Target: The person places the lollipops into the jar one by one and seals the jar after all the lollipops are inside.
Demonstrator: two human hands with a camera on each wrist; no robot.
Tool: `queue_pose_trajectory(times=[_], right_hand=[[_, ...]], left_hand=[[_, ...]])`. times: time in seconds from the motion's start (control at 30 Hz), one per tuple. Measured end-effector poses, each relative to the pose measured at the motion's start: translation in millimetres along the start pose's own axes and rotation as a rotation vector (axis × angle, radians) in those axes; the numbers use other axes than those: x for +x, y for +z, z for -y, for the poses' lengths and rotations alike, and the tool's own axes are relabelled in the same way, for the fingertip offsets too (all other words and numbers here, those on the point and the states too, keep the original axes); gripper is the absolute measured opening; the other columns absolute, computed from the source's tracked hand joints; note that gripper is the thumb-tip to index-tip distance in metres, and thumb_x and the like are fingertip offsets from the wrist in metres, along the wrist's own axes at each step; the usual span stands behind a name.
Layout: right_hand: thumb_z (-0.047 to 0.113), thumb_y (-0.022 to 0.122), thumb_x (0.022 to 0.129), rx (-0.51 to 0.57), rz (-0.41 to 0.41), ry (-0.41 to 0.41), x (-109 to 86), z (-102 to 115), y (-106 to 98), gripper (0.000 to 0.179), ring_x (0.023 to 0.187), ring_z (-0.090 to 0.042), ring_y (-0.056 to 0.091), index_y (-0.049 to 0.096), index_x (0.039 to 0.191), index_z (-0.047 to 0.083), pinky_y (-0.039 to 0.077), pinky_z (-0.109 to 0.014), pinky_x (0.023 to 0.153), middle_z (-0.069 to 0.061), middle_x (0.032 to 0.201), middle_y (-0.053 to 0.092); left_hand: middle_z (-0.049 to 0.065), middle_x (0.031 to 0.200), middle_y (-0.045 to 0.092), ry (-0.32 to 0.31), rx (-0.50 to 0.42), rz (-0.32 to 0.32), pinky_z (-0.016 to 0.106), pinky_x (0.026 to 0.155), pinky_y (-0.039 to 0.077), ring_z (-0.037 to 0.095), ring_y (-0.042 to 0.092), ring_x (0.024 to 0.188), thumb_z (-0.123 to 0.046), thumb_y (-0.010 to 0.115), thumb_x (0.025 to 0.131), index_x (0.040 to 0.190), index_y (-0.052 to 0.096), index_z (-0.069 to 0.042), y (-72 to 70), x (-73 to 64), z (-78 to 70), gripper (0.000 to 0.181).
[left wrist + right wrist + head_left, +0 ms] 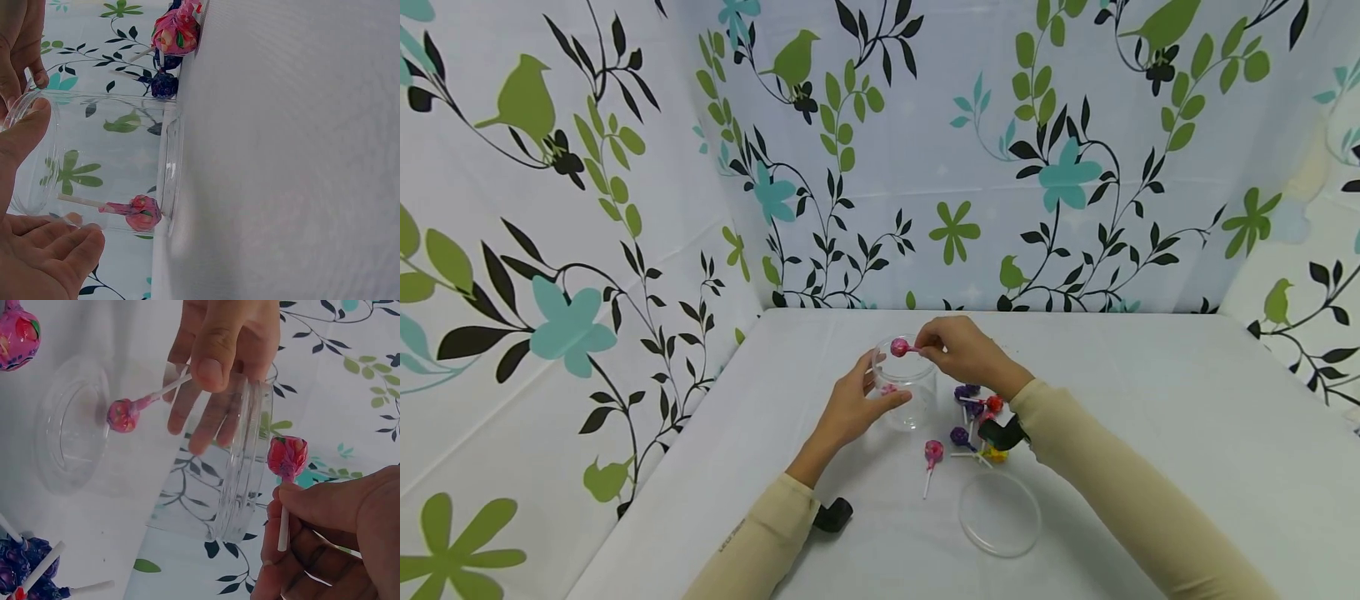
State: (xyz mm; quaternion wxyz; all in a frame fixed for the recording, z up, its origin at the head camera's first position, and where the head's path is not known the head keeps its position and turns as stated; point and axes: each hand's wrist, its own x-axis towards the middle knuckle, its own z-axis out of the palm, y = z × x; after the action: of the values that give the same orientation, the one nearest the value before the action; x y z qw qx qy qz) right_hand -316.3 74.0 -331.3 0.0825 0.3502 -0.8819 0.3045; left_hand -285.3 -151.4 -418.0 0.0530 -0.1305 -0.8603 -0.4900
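A clear jar [919, 415] stands upright on the table. My left hand [852, 406] grips it from the left side, thumb on the near wall and fingers round the back. At the bottom of the jar rests one pink-wrapped lollipop [142, 212], its stick leaning on the wall. Above the jar's mouth my right hand [964, 348] pinches the stick of another pink lollipop [287, 456] between thumb and fingers. That lollipop's head points left, over the opening.
Right of the jar lies a loose pile of lollipops in purple [959, 437], red [994, 404] and yellow [996, 455] wrappers. One pink lollipop [933, 452] lies apart, nearer me. A clear round lid [1000, 553] lies in front. Patterned cloth [865, 208] hangs behind the white table.
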Motion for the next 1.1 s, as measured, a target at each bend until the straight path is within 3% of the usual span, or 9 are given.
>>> queue_pose_trajectory(times=[0.23,0.57,0.83,1.1], right_hand=[[0.001,0.069,0.1,0.006,0.048,0.066,4.3,4.6,6.0,0.012,0.087,-0.021,0.066,0.075,0.108,-0.003,0.061,-0.035,0.085,-0.008,0.097,0.072],[0.002,0.069,0.099,-0.029,0.031,0.058,7.2,2.8,10.0,0.014,0.093,-0.021,0.069,0.077,0.111,-0.001,0.06,-0.035,0.088,-0.008,0.104,0.074],[-0.001,0.069,0.098,-0.046,-0.063,-0.002,-6.5,-7.0,-9.1,0.012,0.091,-0.023,0.068,0.077,0.107,-0.001,0.06,-0.043,0.086,-0.007,0.099,0.073],[-0.001,0.069,0.098,-0.053,-0.099,0.045,-33.9,-37.5,-22.9,0.011,0.089,-0.023,0.066,0.076,0.106,0.001,0.06,-0.044,0.082,-0.006,0.097,0.072]], left_hand=[[0.014,0.159,0.045,0.01,-0.007,0.004,0.053,0.108,0.047,0.04,0.048,0.14,-0.049,0.083,0.088,0.163,0.032,-0.013,2.0,1.0,-1.2,0.098],[0.01,0.16,0.044,0.019,0.011,0.0,0.051,0.109,0.046,0.038,0.048,0.141,-0.048,0.083,0.088,0.163,0.031,-0.009,2.9,1.2,-2.3,0.1],[0.007,0.161,0.043,0.023,0.024,-0.012,0.05,0.111,0.044,0.038,0.045,0.143,-0.045,0.084,0.089,0.163,0.031,-0.009,1.7,1.9,-1.9,0.098],[0.008,0.162,0.042,0.002,0.016,-0.01,0.052,0.11,0.044,0.038,0.044,0.144,-0.044,0.084,0.089,0.164,0.03,-0.01,1.5,-1.0,-1.7,0.099]])
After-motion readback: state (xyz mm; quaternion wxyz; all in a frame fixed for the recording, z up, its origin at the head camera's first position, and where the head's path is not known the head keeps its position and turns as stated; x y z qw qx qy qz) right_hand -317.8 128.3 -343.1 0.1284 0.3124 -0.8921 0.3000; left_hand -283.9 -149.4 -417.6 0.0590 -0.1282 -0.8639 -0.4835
